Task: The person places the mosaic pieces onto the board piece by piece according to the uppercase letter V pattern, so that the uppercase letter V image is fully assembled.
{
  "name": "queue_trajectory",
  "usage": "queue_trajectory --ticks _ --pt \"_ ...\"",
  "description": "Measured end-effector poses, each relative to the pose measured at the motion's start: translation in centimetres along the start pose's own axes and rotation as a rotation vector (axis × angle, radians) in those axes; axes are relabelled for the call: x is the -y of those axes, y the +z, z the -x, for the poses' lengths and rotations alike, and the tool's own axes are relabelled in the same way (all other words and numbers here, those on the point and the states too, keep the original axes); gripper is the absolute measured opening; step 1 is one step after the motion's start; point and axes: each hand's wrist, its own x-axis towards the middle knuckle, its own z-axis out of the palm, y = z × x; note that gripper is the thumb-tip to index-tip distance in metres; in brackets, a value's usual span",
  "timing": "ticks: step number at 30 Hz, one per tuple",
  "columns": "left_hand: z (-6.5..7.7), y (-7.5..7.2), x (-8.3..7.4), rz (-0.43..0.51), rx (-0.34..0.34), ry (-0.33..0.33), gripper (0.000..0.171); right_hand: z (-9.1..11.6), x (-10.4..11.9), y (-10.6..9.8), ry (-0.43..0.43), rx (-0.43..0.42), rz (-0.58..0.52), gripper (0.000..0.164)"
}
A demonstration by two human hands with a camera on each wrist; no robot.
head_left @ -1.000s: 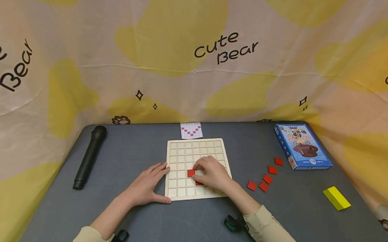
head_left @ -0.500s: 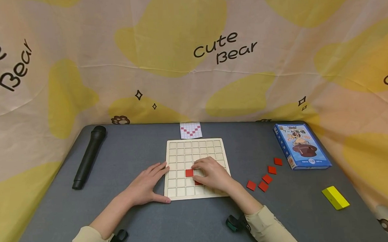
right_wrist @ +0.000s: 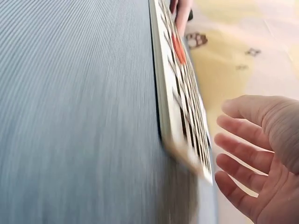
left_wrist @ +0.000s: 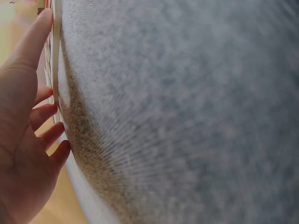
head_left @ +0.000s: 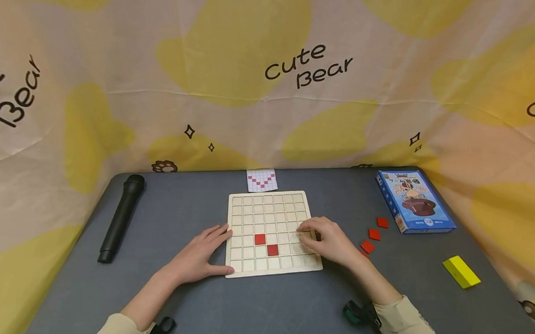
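Observation:
A pale grid board [head_left: 250,275] lies on the grey table, with two red square tiles in its cells: one tile [head_left: 259,239] left of the middle, the other tile [head_left: 272,250] one row nearer and one column right. The left hand [head_left: 198,254] rests along the board's left edge, thumb and fingers spread and touching it, as the left wrist view also shows. Over the board's right side hovers the right hand [head_left: 326,239]; in the right wrist view its fingers [right_wrist: 243,158] are loosely bent with nothing between them. Part of the loose red tiles [head_left: 367,246] is hidden behind the right wrist.
Beyond the board lies a small card [head_left: 262,180] printed with a pink V-shaped pattern. A black microphone [head_left: 122,218] lies at the left. On the right are a blue box [head_left: 415,201] and a yellow block [head_left: 462,272]. A patterned cloth [head_left: 228,89] hangs behind the table.
The right hand has left the tiles at the board's middle and moved right, uncovering the nearer tile. The farther tile has shifted slightly left into a cell. The left hand stays put.

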Motion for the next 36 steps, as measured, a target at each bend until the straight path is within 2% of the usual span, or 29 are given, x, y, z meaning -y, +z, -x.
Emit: queue_trajectory --ticks 9,18,26,36 --pt "0.1 0.0 0.0 0.018 -0.043 0.012 0.087 3.4 -2.8 -3.2 0.107 0.032 0.079 0.016" --pt "-0.1 -0.2 -0.1 0.016 -0.054 0.023 0.076 5.8 -3.7 -5.2 0.139 0.045 0.157 0.015" --pt "-0.1 -0.3 -0.3 0.01 -0.046 0.03 0.075 6.8 -3.6 -5.5 0.201 0.088 0.194 0.023" --pt "-0.2 -0.3 -0.3 0.016 -0.005 0.026 0.075 6.9 -3.7 -4.8 0.167 0.017 0.212 0.022"
